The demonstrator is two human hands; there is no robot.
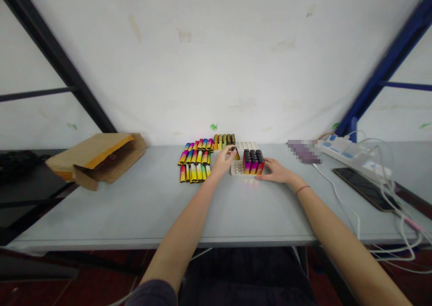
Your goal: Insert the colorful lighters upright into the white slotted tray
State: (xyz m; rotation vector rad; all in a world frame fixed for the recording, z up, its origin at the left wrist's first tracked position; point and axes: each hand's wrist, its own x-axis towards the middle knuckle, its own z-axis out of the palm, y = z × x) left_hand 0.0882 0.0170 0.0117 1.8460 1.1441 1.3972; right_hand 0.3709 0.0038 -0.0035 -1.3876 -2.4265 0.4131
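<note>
Left hand narrow, pinching a lighter above the tray at 12 o'clock | right hand open, just beside the upright lighters | risk from my seat: a nudge topples the block, a weak pinch drops the lighter

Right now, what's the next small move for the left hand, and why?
Probably lower the lighter pinched in the left hand into an empty slot of the white tray, beside the upright block of lighters. The slots nearest that hand look open, and the right hand sits against the tray's other side.
</note>
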